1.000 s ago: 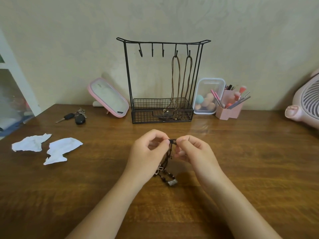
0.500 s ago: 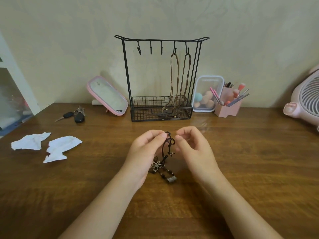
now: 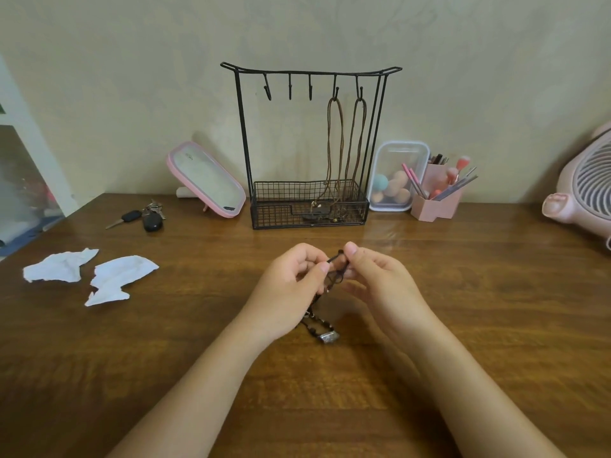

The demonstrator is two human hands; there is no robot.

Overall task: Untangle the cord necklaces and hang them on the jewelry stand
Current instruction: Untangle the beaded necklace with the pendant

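Cord necklace tangle [image 3: 334, 259], frame centre: left hand [image 3: 291, 287] and right hand [image 3: 378, 280] both pinch it, fingers curled.
Advise teasing loops apart gently, never yanking the knot tighter.

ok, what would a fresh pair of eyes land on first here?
The hands at table centre: the left hand and right hand pinch a tangled dark beaded cord necklace, its lower end trailing on the brown wooden table. Behind them, against the wall, a black wire jewelry stand holds two brown cord necklaces on its two rightmost hooks; three hooks are bare. Torn white paper scraps lie far left.
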